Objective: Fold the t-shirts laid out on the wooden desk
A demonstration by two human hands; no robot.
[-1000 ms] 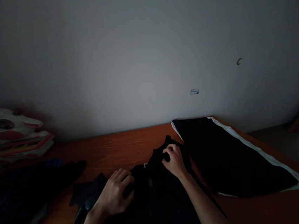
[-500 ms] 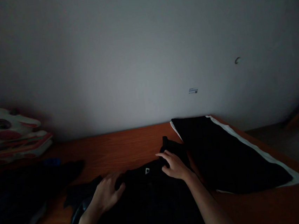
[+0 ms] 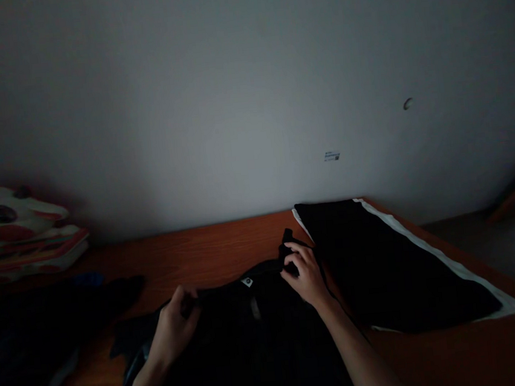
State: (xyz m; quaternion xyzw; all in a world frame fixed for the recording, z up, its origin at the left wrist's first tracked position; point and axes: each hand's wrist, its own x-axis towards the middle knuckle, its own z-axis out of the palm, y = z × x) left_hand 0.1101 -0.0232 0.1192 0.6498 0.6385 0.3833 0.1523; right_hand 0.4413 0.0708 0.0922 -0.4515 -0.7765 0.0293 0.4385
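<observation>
A black garment (image 3: 254, 351) lies spread out in front of me, with a small white label (image 3: 247, 282) at its far edge. The dim light hides its exact kind. My left hand (image 3: 175, 325) is closed on the left part of that far edge, the fingers curled over the cloth. Over at the right end, my right hand (image 3: 304, 273) pinches the edge between thumb and fingers. A dark, narrow flap of cloth sticks up just beyond the right fingertips. Under my left forearm some bluish cloth shows at the garment's left side.
The garment lies on a reddish-brown wooden table (image 3: 190, 254) against a grey wall (image 3: 212, 100). To the right is a flat black cloth (image 3: 383, 266) with white borders. Rumpled dark clothes (image 3: 38, 329) lie at the left, below a white-and-red cartoon-shaped toy (image 3: 24, 233).
Both hands have closed on the garment's far edge, the left moving slightly left and the right slightly up. The edge has been lifted and pulled straighter; the label has tilted.
</observation>
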